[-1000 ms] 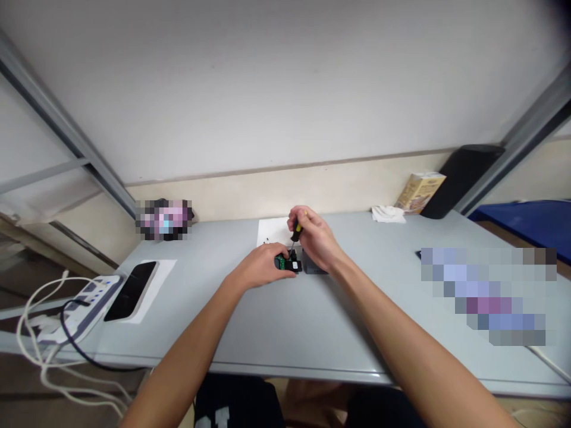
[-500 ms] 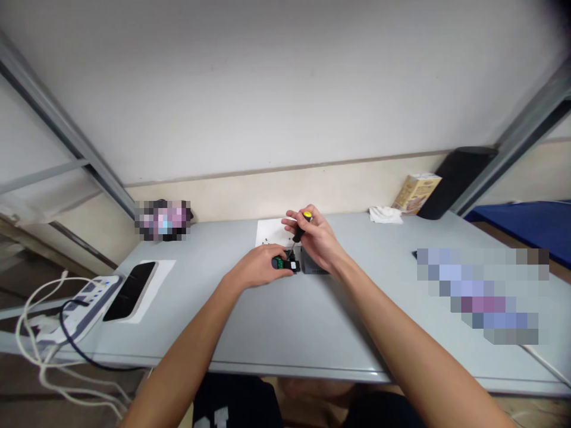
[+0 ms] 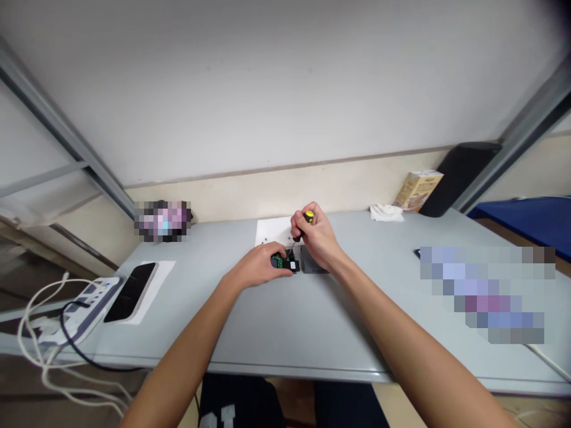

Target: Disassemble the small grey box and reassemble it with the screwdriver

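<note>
My left hand (image 3: 263,263) grips a small black electronic device with a green circuit board (image 3: 279,260) exposed, holding it down on the grey table. Wrapped around the black and yellow handle of a screwdriver (image 3: 308,216) are the fingers of my right hand (image 3: 317,236). The screwdriver leans, its shaft running down to the device; the exact spot its tip touches is too small to make out. A dark grey casing (image 3: 312,264) lies just right of the device, partly under my right hand. Behind sits a white paper sheet (image 3: 270,230) with several tiny dark bits, possibly screws.
At left are a phone (image 3: 131,292) on white paper and a power strip (image 3: 91,309) with cables. A crumpled tissue (image 3: 386,213), a yellow carton (image 3: 417,190) and a black cylinder (image 3: 459,178) stand at the back right. Blurred-out items lie far left and right.
The fingers of my right hand, partly spread before, have curled tighter round the screwdriver handle. My left hand and the device stay in nearly the same place.
</note>
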`<state>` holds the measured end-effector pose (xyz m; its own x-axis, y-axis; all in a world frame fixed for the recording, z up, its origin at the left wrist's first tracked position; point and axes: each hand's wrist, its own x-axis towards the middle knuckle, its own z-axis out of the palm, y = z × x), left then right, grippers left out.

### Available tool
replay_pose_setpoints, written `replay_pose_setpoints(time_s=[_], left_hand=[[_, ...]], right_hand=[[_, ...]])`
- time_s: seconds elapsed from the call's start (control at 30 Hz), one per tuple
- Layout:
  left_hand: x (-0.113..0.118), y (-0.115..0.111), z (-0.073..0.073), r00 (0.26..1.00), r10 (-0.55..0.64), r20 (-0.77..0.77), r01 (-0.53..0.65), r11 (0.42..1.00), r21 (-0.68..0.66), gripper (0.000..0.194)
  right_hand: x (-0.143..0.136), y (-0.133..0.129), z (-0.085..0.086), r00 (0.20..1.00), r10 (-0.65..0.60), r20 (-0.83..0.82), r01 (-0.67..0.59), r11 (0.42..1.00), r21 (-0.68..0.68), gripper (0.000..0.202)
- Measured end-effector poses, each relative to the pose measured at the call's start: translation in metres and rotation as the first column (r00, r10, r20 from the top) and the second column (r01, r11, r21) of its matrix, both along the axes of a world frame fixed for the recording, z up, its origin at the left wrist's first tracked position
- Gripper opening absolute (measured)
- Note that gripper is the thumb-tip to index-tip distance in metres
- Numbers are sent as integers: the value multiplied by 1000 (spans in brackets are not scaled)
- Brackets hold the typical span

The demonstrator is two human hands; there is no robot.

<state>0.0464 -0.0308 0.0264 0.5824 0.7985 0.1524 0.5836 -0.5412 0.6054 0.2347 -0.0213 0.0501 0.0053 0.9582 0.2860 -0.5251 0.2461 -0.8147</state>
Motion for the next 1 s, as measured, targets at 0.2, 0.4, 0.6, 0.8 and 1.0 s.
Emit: replay_pose_setpoints(time_s=[0.2,0.4,0.6,0.8,1.0], left_hand=[[0,0,1,1000,-9,-27,10,1000,13,31],[0,1,0,997,-30,-73,34,998,56,26],[1,2,0,996,-36,-87,42,997,66,24],[2,-1,3,999,-3,-51,5,1000,26,30],[3,-2,3,1000,18,16,-18,1000,-24,33]], right_hand=[[5,-2,6,992,117,39,-116,993,-28,42],[8,0,0,989,122,78,-122,993,-4,47],[7,0,1,993,110,49,-111,994,16,46],[6,-6,7,985,169,25,-168,985,-27,44],[9,-2,5,987,159,-28,-160,986,-42,45]])
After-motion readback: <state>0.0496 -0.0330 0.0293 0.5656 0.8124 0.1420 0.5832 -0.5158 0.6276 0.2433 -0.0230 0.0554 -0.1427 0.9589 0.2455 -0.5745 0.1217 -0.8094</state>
